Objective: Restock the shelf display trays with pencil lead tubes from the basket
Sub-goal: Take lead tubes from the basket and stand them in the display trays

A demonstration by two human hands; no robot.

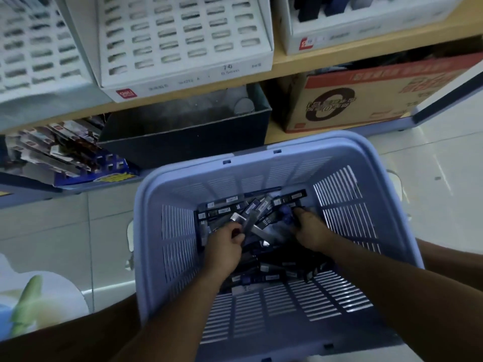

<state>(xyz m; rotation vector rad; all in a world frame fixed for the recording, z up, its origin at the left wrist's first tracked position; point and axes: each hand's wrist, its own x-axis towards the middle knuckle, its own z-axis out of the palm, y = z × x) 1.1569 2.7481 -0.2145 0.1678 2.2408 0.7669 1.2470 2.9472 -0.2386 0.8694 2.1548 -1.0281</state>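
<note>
Hands reach down into a light blue basket [261, 304] that fills the lower middle of the frame. The basket sits on a pale tiled floor [65, 231] in front of a shelf. At the bottom of the basket lies a messy pile of dark pencil lead tubes [222, 211], many with small white labels.

The left hand [224, 246] is in the middle of the pile. Its fingers are curled closed around a small bunch of tubes [251, 220] that stick up and away from it. One of them shows "HB" on its side.

The right hand [311, 228] is lower right of the pile's far end, with its fingers pushed down among the tubes. The fingertips are hidden, so I cannot tell if it holds anything or how far open it is.

At the top of the frame, a white display tray [183, 43] with rows of small slots stands on a wooden shelf [313, 61]. Another slotted tray [34, 48] is in the upper left. Under the shelf sit a dark box [183, 142] and, to the right, a brown cardboard box [366, 100] with red print. Packs of goods [60, 150] lie at middle left.
</note>
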